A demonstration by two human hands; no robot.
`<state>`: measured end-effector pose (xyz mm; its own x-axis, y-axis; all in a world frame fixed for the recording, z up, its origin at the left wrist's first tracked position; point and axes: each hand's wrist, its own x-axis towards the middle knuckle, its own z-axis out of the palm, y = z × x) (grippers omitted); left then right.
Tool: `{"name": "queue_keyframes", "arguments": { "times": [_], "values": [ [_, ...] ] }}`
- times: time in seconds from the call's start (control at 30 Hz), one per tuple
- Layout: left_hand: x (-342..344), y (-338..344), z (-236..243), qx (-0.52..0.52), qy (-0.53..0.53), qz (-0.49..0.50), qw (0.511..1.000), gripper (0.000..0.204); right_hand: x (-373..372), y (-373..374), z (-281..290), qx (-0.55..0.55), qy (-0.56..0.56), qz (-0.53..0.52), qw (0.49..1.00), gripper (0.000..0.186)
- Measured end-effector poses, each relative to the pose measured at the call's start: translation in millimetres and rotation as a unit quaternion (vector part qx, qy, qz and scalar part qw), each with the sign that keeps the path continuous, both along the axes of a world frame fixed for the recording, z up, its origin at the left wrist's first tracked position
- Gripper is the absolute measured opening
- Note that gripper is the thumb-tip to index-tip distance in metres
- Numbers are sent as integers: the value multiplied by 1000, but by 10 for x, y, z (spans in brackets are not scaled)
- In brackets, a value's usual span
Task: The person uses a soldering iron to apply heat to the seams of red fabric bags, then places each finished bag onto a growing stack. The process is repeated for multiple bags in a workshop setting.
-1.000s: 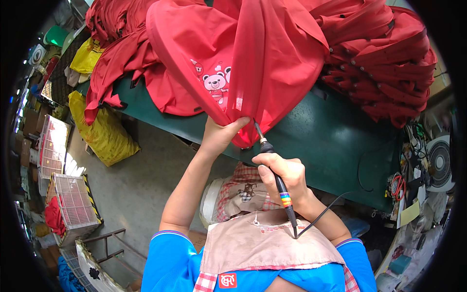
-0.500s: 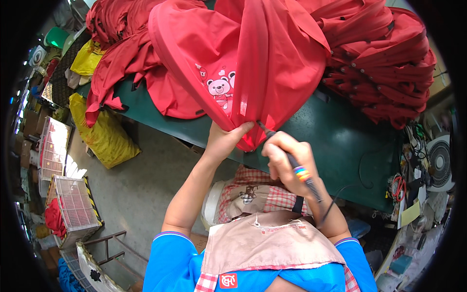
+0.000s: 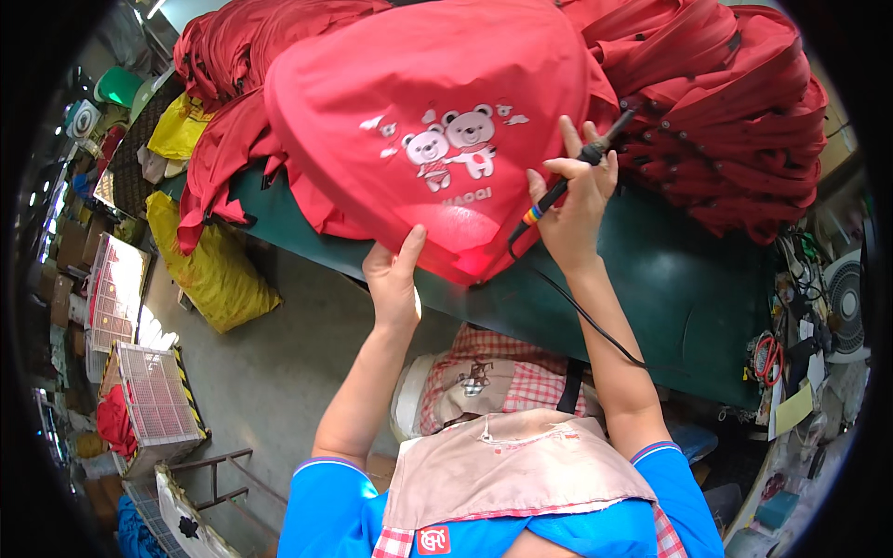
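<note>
A: First entry, the main piece?

B: One red fabric panel [image 3: 433, 88], broad and rounded above, narrowing to a blunt point below, with a wide border down its left side. It was held up in front of the person, over the near part of a dark green, smooth-topped counter [image 3: 670, 288]. Decoration: a printed pair of pale cartoon bears [image 3: 453, 149].

A: The hands, left one first?

B: One left hand [image 3: 394, 277], at the panel's lower left edge. Thumb lay on the printed face, fingers behind; the edge was pinched between them.

A: And the right?

B: One right hand [image 3: 572, 206], by the panel's lower right edge. Fingers were loosely spread, with a slender black pen-shaped tool [image 3: 593, 152] lodged among them. Whether any fingertip touched the fabric could not be told.

A: Particulars of the tool?

B: Multicoloured band near the lower end; dark tip aimed up and to the right, clear of the panel's point. A thin black cord [image 3: 569, 299] trailed from it down across the right forearm.

A: Surroundings?

B: One large heap of folded red fabric [image 3: 721, 121], right side of the counter. One further red fabric pile [image 3: 251, 56], left side. One crumpled yellow bag [image 3: 209, 270], on the grey floor [image 3: 307, 321].
</note>
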<state>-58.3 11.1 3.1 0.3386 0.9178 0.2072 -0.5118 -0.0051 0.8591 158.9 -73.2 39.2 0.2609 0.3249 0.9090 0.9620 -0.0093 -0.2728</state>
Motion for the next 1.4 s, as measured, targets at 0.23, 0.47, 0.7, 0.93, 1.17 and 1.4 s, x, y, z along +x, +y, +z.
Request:
{"name": "queue_keyframes", "arguments": {
  "times": [0.23, 0.47, 0.7, 0.93, 1.17, 1.4],
  "values": [
    [223, 228, 379, 74, 120, -123, 982, 20, -810, -956, 147, -88, 404, 374, 830, 30],
    [330, 356, 351, 141, 216, -109, 960, 16, -1104, -856, 67, -148, 243, 349, 893, 18],
    [378, 211, 380, 230, 306, -13, 924, 46, -1075, -500, -75, -118, 194, 319, 920, 8],
    [290, 358, 349, 218, 378, -23, 900, 48, -630, -886, 632, -206, 507, 369, 751, 22],
    [1226, -246, 176, 390, 284, 150, 863, 50, -148, -1497, 536, 60, 483, 252, 837, 28],
    [1826, -157, 121, 459, 301, 122, 827, 33, 78, -1709, 361, 153, 478, 237, 832, 28]
  ]
}}
